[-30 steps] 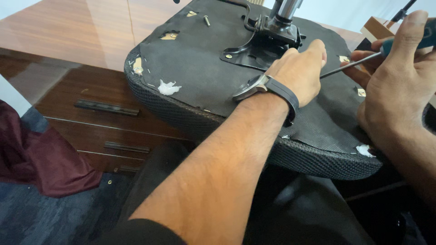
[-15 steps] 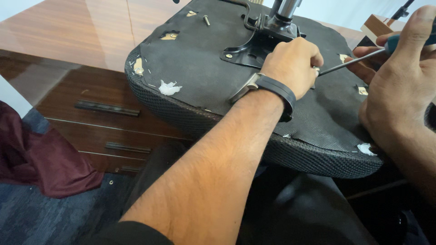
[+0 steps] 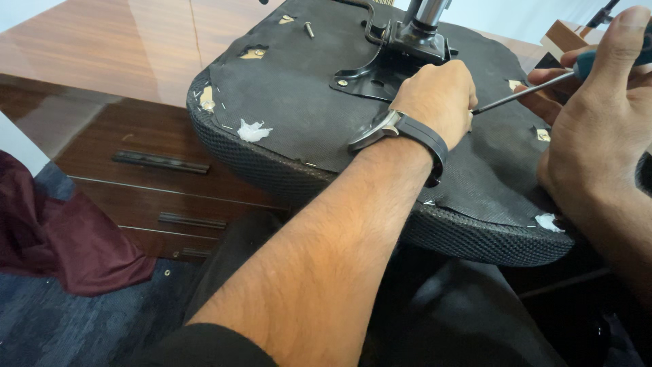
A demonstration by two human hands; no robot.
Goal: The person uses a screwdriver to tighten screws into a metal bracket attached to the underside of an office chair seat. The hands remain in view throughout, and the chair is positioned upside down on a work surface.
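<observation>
The upturned chair seat [image 3: 380, 156] looks heavy and stiff. The left hand [image 3: 441, 98] is clenched by its metal plate [image 3: 380, 75]. A screwdriver [image 3: 536, 87] is gripped in the right hand [image 3: 601, 129].

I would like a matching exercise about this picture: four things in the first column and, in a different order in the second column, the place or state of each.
Things:
1. screwdriver
2. wristwatch
3. dark red cloth
4. chair seat

Places or states:
A. lying on the blue floor at the left
B. turned upside down, resting on the wooden desk
C. held in the right hand
D. worn on the left hand's wrist, the left hand closed beside the metal plate

Right pairs: 1-C, 2-D, 3-A, 4-B
</observation>
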